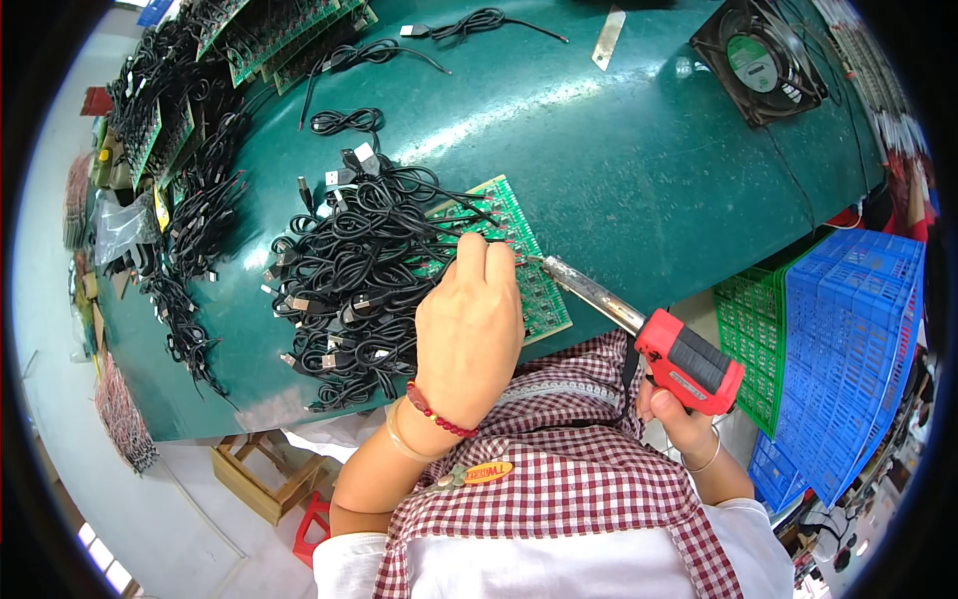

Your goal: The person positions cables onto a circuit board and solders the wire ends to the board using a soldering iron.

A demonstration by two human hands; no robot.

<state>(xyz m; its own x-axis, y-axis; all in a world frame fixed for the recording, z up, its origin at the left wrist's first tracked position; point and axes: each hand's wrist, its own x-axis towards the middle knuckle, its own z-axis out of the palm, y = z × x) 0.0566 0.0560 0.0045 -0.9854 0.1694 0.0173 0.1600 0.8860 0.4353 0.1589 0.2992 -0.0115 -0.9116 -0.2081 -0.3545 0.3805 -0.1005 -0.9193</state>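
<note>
Gripping red soldering gun (689,364) in closed right hand (679,419), left hand (469,319) pinching on green circuit board (534,290)

Bright even light, soft glare streak on green table (619,150), fisheye bending, dark vignette at rim

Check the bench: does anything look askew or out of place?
Nothing looks damaged or spilled. The green circuit board lies askew, its near corner overhanging the table edge, and black cables are heaped over its left side.
</note>
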